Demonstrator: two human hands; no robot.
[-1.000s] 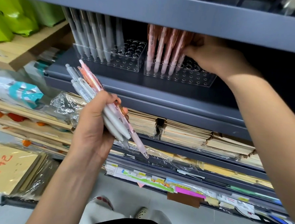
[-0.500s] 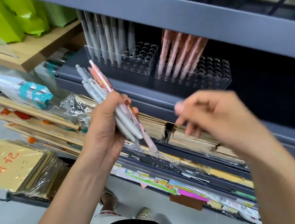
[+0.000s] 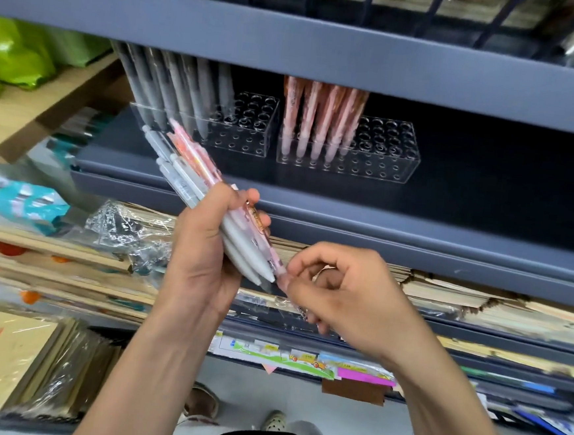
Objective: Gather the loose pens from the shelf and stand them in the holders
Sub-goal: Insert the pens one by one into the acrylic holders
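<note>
Now my right hand [image 3: 351, 301] has reached the bundle [image 3: 193, 172], seemingly pinching one pink pen [image 3: 275, 261] by its tip; my left hand [image 3: 203, 255] grips the rest. Both holders [image 3: 386, 156], on the shelf's [image 3: 485, 212] left half, stand partly filled.

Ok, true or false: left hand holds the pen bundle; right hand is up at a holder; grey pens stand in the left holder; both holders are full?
Left hand grips the pen bundle: true.
Right hand is up at a holder: false; it pinches a pink pen at the bundle's lower end.
Grey pens stand in the left holder: true.
Both holders are full: false; the right holder too shows empty holes.
</note>
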